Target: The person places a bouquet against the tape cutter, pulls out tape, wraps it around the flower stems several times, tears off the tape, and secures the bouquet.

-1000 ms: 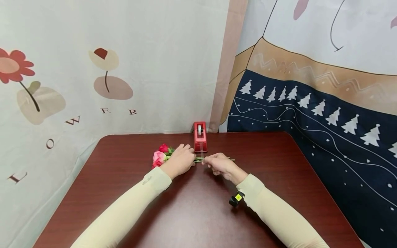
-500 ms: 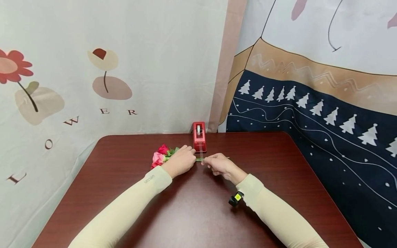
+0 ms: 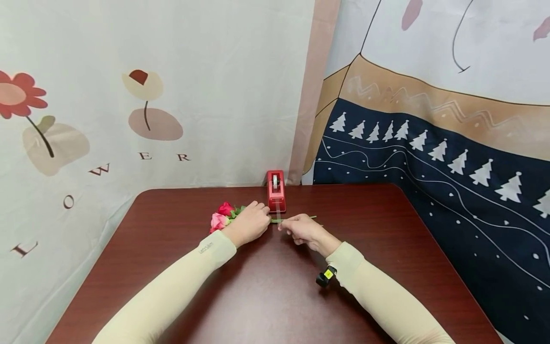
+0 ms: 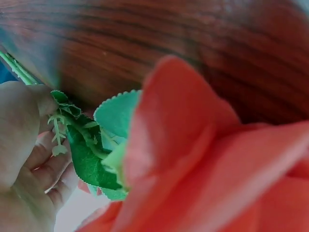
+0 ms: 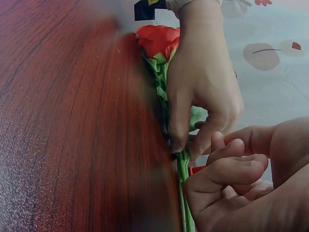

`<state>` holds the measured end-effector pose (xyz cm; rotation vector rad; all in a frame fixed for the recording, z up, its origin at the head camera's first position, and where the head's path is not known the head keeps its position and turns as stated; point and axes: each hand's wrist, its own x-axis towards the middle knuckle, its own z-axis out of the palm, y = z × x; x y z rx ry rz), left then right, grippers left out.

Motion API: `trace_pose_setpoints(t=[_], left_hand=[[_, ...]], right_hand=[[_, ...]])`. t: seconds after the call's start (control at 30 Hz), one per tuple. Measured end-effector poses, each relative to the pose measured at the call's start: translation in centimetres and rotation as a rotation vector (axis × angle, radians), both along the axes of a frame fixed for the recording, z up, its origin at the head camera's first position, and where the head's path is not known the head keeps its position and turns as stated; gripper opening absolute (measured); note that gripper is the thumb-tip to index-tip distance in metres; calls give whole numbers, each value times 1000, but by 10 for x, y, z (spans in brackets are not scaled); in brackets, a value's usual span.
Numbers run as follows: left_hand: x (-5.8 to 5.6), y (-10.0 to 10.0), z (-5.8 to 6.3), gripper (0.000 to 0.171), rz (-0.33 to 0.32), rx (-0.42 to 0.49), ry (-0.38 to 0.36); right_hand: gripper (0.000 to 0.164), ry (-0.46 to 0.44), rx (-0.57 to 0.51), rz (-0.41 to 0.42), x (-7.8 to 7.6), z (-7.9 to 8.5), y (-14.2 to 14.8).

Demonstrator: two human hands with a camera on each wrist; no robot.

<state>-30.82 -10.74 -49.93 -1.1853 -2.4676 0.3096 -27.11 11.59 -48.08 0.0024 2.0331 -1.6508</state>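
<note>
Red and pink roses (image 3: 219,221) lie at the far middle of the table, blooms to the left. My left hand (image 3: 251,220) grips their green stems (image 5: 183,166) just below the leaves, thumb and fingers round them in the right wrist view. A red rose (image 4: 193,154) fills much of the left wrist view. My right hand (image 3: 306,229) pinches the end of a clear tape strip (image 3: 278,212) drawn from the red tape dispenser (image 3: 276,196). The strip crosses the stems, whose ends stick out behind my right hand. The other fingers of that hand are curled.
A dark reddish-brown table (image 3: 275,296) bears everything, its far edge just behind the dispenser. Beyond it hang a pale flower-print curtain (image 3: 223,95) and a navy tree-print cloth (image 3: 412,172).
The stem ends beyond my right hand have shifted and spread slightly apart. Both hands stay almost in place, the left still on the stems and the right still on the tape.
</note>
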Motion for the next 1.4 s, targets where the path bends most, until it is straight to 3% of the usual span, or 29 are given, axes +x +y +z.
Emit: trace_pose_setpoints(t=[0.23,0.53,0.9,1.4], left_hand=[[2,-1,2,15,-7,17,8],[1,-4,6,6,11,87,-176],[-2,-1,23,10,68,138,-269],[9,6,31,10,34,179,-300]], right_hand=[[31,-2,15,15,-1,-1,-2],[29,28,72,28,1,-3,-1],[28,100,160,3,2,-3,-7],[22,136,223,-66,3,-14,-10]])
